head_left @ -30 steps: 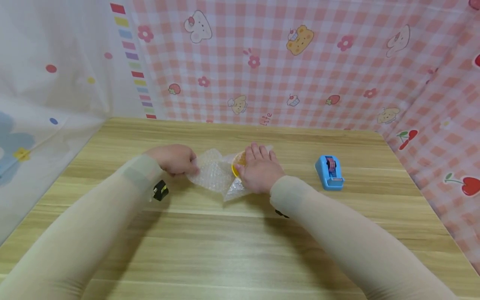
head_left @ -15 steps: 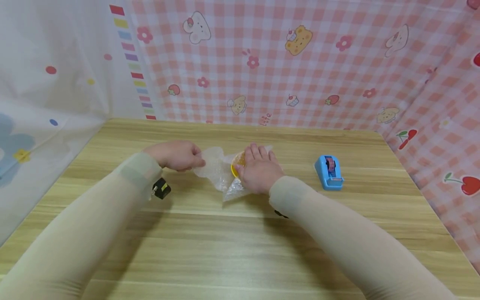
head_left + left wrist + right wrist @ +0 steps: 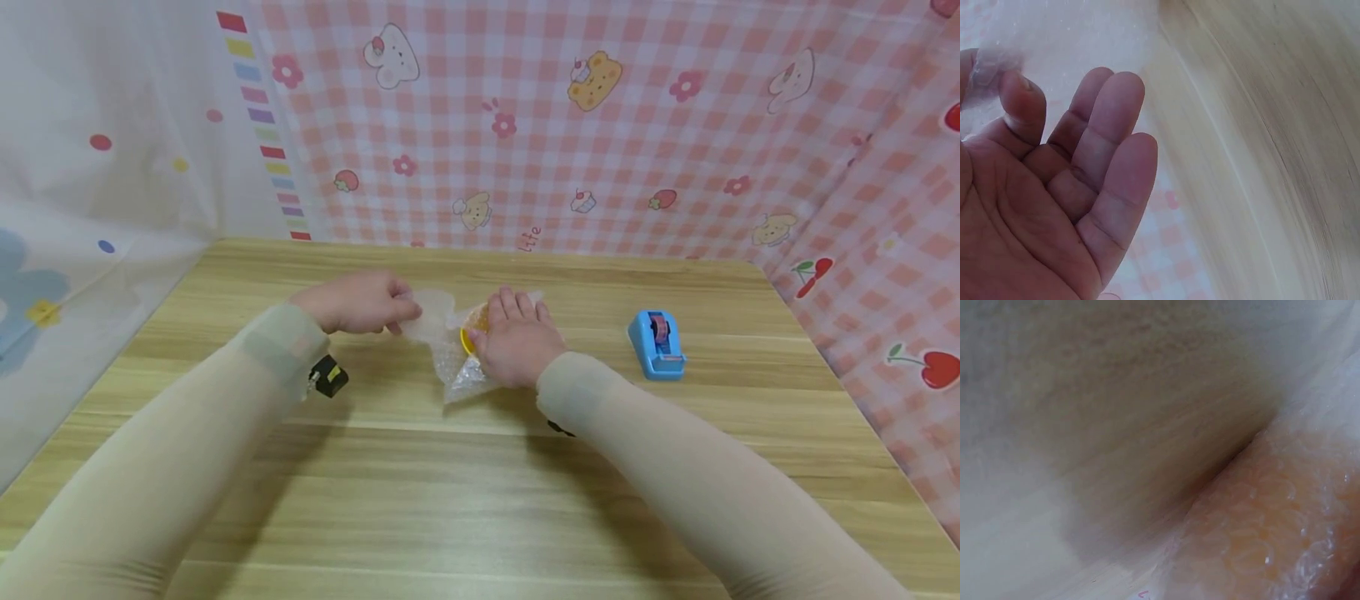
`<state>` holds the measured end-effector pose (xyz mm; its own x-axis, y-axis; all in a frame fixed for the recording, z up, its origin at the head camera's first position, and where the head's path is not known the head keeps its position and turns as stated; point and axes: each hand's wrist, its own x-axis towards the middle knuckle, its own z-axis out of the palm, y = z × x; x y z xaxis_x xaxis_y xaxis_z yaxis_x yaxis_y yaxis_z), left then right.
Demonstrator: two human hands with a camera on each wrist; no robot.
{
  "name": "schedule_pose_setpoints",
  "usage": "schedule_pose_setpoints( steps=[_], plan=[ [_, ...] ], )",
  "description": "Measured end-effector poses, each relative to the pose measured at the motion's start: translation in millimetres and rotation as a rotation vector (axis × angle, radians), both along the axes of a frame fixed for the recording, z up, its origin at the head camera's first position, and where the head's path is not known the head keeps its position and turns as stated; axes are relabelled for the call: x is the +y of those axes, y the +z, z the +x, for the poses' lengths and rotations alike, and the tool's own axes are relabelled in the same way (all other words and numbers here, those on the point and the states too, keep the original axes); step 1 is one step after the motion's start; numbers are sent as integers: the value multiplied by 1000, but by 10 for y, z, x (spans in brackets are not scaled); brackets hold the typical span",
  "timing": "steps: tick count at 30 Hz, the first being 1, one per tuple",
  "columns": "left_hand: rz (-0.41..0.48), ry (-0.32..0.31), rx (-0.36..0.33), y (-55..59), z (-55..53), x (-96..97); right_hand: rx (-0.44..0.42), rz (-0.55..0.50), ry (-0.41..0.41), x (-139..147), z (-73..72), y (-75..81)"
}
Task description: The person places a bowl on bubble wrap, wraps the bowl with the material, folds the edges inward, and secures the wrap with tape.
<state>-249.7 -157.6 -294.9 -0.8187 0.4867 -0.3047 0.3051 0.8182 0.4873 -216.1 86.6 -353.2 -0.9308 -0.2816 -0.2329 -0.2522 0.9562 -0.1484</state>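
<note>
A sheet of clear bubble wrap [image 3: 450, 360] lies on the table around a round, yellow-rimmed thing [image 3: 466, 340], whose kind I cannot tell. My left hand [image 3: 358, 302] pinches the wrap's left end between thumb and forefinger and holds it raised. In the left wrist view the other fingers [image 3: 1119, 115] stand loosely away from the wrap [image 3: 1091, 31]. Flat on top of the wrapped thing rests my right hand [image 3: 520, 337], fingers extended, covering most of it. Bubbles over an orange-yellow surface show close up in the wrap [image 3: 1260, 544] of the right wrist view.
A blue tape dispenser [image 3: 658, 346] with a pink roll stands to the right of my right hand. The wooden table [image 3: 450, 500] meets a pink checked cloth [image 3: 480, 150] at the back and right, and a white dotted cloth [image 3: 97, 192] at the left.
My left hand has moved right and slightly away from me, folding the wrap's left end up toward the yellow-rimmed thing. The right hand has stayed in place.
</note>
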Motion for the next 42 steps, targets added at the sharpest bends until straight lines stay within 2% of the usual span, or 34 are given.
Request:
schedule_pose_setpoints(
  steps=[13,24,33,42],
  plan=[
    [123,40,53,0,26,154,-7,-1,-8,-2,5,12],
    [258,89,33,-18,66,304,-7,-5,-4,-2,7,19],
    [299,111,49,-33,81,399,-7,-10,-4,-2,-6,15],
    [298,138,48,-30,94,478,-4,-12,-4,-1,7,15]
  ],
)
